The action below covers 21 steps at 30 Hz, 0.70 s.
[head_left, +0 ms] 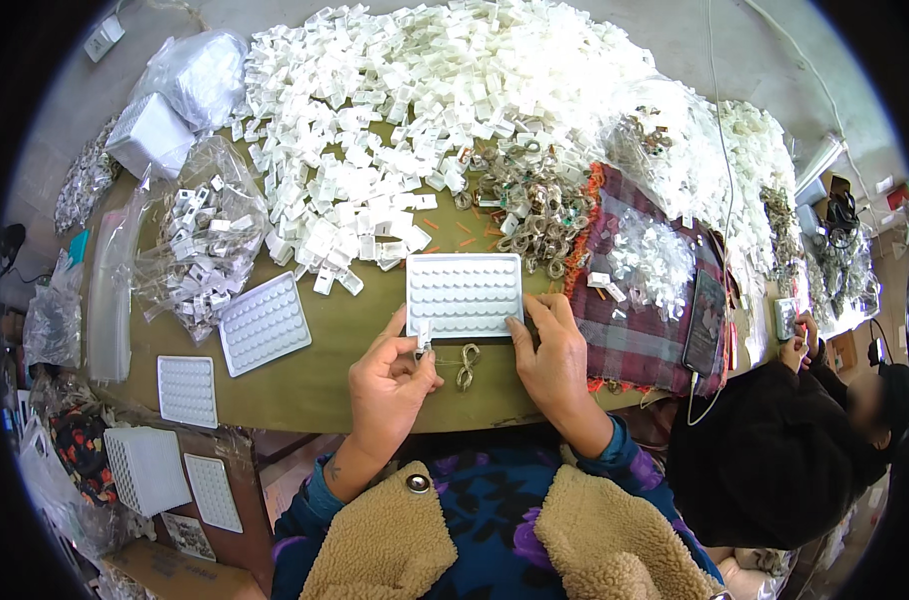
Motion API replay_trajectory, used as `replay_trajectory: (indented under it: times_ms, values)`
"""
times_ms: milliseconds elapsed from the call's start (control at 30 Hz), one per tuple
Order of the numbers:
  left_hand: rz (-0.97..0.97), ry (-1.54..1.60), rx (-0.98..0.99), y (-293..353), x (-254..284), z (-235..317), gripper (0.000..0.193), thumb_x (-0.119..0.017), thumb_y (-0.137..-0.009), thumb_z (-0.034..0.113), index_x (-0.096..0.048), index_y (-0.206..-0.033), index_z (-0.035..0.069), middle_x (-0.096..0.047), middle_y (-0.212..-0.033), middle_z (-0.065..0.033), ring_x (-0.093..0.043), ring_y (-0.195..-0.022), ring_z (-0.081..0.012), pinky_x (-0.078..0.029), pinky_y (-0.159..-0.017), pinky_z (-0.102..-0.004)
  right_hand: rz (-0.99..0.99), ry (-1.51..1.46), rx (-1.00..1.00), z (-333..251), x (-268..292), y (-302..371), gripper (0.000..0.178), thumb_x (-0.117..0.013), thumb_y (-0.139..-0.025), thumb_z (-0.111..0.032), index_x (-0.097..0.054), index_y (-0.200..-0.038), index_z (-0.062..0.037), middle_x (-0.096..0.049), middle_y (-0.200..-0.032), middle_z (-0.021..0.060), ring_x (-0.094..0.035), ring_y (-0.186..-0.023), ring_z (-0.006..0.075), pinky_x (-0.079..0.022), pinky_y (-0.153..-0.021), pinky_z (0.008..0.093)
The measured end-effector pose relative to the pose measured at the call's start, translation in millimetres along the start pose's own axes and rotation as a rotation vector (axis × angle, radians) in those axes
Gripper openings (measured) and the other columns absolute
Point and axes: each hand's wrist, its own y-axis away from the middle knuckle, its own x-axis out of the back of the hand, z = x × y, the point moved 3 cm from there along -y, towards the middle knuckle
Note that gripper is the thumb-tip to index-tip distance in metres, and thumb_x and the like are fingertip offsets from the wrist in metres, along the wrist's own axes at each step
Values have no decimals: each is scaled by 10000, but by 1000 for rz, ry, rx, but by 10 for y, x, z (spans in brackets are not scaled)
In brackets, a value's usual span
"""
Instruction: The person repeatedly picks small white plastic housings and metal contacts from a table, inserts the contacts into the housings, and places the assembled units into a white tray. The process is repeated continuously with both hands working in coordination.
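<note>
White tray (465, 295): twelve o'clock from me, long axis nine-to-three. My left hand (390, 385): pinched on small white piece (424, 332), tray's seven o'clock corner. Right hand (557, 358): tray's four o'clock corner, grip unclear. Coiled cord (467, 366): tray's six o'clock, nearer left.
</note>
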Motion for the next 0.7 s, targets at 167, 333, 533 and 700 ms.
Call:
replay_trajectory:
  times_ms: [167,333,533,700]
  values:
    - [20,-28,-61,-1,-29,62,89,-618,-870,-69,-580,-935,-116,-466,-1425,-228,-673,-659,-124,-570,-562,-235,14,-299,-142,50,-14,0,245,-679,-844,12,-625,-1081,46,-614,-866,90,-586,-625,157,-471,-565,277]
    - [30,46,-7,76,46,145,123,-618,-864,-77,-581,-964,-138,-471,-1413,-243,-682,-684,-135,-583,-587,-242,-72,-811,-395,73,16,11,333,-622,-884,47,-546,-1208,56,-664,-912,72,-558,-582,65,-422,-490,182]
    - [109,178,-52,305,285,100,131,-613,-885,-52,-594,-1005,-104,-586,-1266,-225,-681,-690,-143,-583,-603,-254,-94,-699,-428,-31,314,-178,423,-610,-866,66,-487,-1270,67,-650,-846,75,-554,-553,57,-381,-421,176]
    - [55,149,-9,427,337,17,144,-609,-910,-18,-595,-1042,-75,-684,-1047,-155,-674,-700,-135,-584,-624,-270,-60,-984,-168,-236,311,-756,573,-605,-899,13,-341,-1396,124,-627,-1128,243,-680,-805,218,-573,-694,288]
